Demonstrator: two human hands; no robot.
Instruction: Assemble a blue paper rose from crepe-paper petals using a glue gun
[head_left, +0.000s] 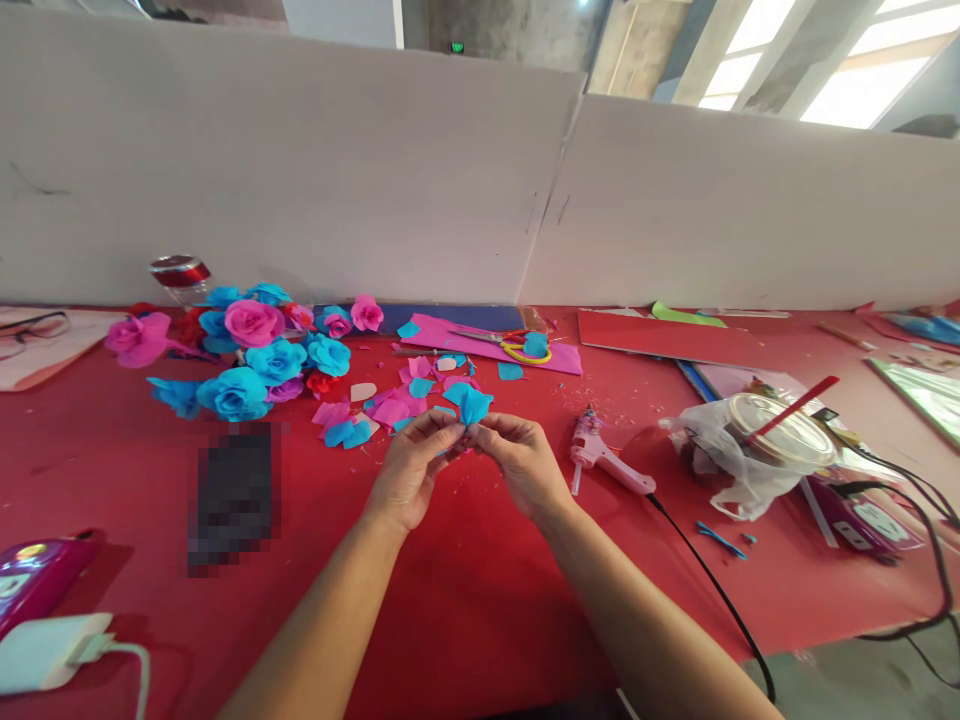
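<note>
Between my two hands is a small blue paper flower (472, 403), its petals pointing up and away from me. My left hand (412, 468) pinches its base from the left, thumb against the fingers. From the right, my right hand (523, 462) pinches the same base. The part inside the fingertips is hidden. Just beyond my hands lie loose pink petals (397, 405) and blue petals (349, 433). A pink glue gun (609, 460) rests to the right of my right hand, its black cord running toward me.
Finished paper flowers (255, 350) are heaped at the left. Scissors with yellow and red handles (525, 350) lie on pink paper (427, 335) at the back. A lidded bowl (780, 430) in a plastic bag stands right. A white partition (300, 170) closes off the red table.
</note>
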